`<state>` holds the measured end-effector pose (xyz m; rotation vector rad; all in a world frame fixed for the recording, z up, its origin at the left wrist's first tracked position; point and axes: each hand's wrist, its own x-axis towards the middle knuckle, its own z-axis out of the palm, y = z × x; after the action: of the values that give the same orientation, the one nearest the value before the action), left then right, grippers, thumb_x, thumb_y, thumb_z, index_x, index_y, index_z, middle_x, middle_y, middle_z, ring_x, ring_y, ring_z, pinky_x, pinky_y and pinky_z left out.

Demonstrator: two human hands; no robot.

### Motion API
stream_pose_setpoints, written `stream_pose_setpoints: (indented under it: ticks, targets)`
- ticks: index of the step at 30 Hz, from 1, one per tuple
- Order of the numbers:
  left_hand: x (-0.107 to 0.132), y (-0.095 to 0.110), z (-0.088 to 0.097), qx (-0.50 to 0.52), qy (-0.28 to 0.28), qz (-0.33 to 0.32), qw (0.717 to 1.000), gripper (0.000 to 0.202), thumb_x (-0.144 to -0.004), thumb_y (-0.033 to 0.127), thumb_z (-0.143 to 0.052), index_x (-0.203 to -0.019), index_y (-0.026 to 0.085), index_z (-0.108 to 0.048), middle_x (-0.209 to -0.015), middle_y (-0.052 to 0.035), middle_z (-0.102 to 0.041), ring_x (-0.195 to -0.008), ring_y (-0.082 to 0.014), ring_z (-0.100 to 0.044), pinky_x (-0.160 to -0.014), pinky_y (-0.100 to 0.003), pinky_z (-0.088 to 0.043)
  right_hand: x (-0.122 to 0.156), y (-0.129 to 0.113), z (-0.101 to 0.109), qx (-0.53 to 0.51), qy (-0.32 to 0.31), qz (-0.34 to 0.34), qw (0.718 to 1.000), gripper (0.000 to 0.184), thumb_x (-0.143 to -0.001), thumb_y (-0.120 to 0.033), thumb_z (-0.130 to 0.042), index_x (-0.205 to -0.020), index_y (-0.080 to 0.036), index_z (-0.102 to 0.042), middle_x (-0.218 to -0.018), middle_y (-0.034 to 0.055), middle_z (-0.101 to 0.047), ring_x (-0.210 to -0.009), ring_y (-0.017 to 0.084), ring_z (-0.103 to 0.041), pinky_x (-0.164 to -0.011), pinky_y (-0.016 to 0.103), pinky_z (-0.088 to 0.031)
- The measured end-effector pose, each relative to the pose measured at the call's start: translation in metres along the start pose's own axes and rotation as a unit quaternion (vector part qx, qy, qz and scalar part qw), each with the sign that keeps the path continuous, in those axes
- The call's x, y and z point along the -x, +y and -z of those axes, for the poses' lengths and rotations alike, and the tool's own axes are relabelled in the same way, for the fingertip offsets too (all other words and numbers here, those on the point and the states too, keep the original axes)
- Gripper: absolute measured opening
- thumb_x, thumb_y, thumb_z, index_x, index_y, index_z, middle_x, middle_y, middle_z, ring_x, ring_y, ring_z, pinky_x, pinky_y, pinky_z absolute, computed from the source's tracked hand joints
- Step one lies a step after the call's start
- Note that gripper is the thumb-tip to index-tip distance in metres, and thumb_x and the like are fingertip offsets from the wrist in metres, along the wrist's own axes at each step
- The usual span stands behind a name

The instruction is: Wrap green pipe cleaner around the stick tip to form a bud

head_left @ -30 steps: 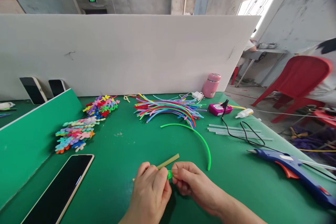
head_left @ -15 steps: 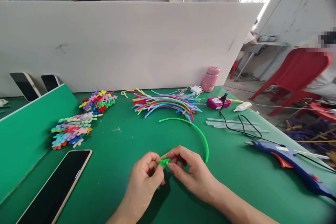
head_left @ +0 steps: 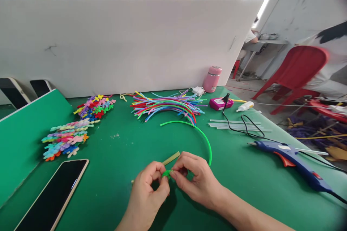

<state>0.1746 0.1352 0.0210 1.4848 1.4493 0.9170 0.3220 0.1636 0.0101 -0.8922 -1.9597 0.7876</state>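
Between my two hands is a small bent piece of bright green pipe cleaner (head_left: 166, 174). My left hand (head_left: 150, 189) pinches it from the left, thumb against fingers. From the right, the thumb and fingertips of my right hand (head_left: 195, 177) are closed on its other side. A flat yellowish strip (head_left: 171, 157) lies slantwise behind my left hand, partly hidden by it. Beyond my hands a long green pipe cleaner (head_left: 199, 130) curves over the table, its near end by my right hand.
A bundle of coloured pipe cleaners (head_left: 165, 105) lies farther back. Finished-looking pipe-cleaner flowers (head_left: 66, 137) are stacked left, near a phone (head_left: 52, 195). On the right are a blue glue gun (head_left: 290, 160) with its cord, clear glue sticks (head_left: 235, 125) and a pink bottle (head_left: 212, 79).
The view has shifted slightly to the right. More of the yellowish strip shows behind my hands, while both hands keep pinching the green piece.
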Motion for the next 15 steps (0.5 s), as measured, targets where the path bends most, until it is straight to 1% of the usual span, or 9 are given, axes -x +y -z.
stream_pose_setpoints:
  ticks: [2,5,8,10,12,15]
  targets:
    - [0.000,-0.001,0.000,-0.009,0.000,-0.005,1.000,0.009,-0.070,0.021,-0.046,-0.061,0.019,-0.043,-0.047,0.0057,-0.045,-0.045,-0.0095,-0.041,-0.045,-0.021,-0.032,0.000,0.001,-0.001,-0.032,-0.006,-0.023,0.999,0.008,-0.074,-0.014,-0.052,-0.066,-0.017,-0.053,-0.062,0.0001,-0.052,-0.056,0.010,-0.048,-0.051,0.020,-0.040]
    - [-0.001,-0.003,0.000,0.030,-0.014,0.001,0.999,0.009,-0.071,0.021,-0.047,-0.062,0.019,-0.044,-0.047,0.0058,-0.046,-0.044,-0.0093,-0.042,-0.045,-0.020,-0.033,0.000,0.002,-0.001,-0.077,-0.011,-0.046,0.996,0.003,-0.073,-0.015,-0.054,-0.072,-0.017,-0.053,-0.067,0.0002,-0.053,-0.058,0.010,-0.048,-0.053,0.020,-0.041]
    - [-0.001,-0.004,0.000,0.080,-0.030,0.014,0.996,0.009,-0.071,0.021,-0.049,-0.064,0.019,-0.045,-0.047,0.0059,-0.046,-0.044,-0.0088,-0.043,-0.045,-0.019,-0.033,-0.001,0.001,0.000,-0.104,-0.020,-0.059,0.993,0.004,-0.073,-0.016,-0.054,-0.071,-0.017,-0.051,-0.067,-0.0006,-0.052,-0.058,0.010,-0.047,-0.054,0.021,-0.041]
    - [-0.002,-0.005,0.001,0.089,-0.040,0.013,0.995,0.010,-0.071,0.022,-0.050,-0.063,0.019,-0.044,-0.045,0.0059,-0.047,-0.043,-0.0086,-0.042,-0.044,-0.019,-0.033,-0.002,0.000,0.001,-0.117,-0.032,-0.071,0.990,0.006,-0.073,-0.018,-0.054,-0.069,-0.017,-0.050,-0.065,-0.0012,-0.051,-0.057,0.010,-0.046,-0.054,0.021,-0.040]
    - [-0.003,-0.007,0.001,0.069,-0.047,-0.003,0.996,0.011,-0.072,0.022,-0.049,-0.063,0.019,-0.043,-0.045,0.0056,-0.047,-0.042,-0.0086,-0.041,-0.044,-0.019,-0.033,-0.002,-0.002,0.002,-0.123,-0.041,-0.083,0.988,0.008,-0.074,-0.019,-0.054,-0.068,-0.017,-0.049,-0.064,-0.0014,-0.050,-0.057,0.010,-0.045,-0.054,0.021,-0.039]
    - [-0.004,-0.014,0.001,0.000,-0.037,-0.053,0.998,0.012,-0.074,0.022,-0.045,-0.062,0.020,-0.042,-0.045,0.0053,-0.046,-0.042,-0.0090,-0.041,-0.042,-0.018,-0.034,-0.003,-0.003,0.002,-0.131,-0.052,-0.113,0.984,0.014,-0.075,-0.025,-0.053,-0.066,-0.017,-0.047,-0.063,-0.0017,-0.047,-0.057,0.010,-0.041,-0.052,0.021,-0.036]
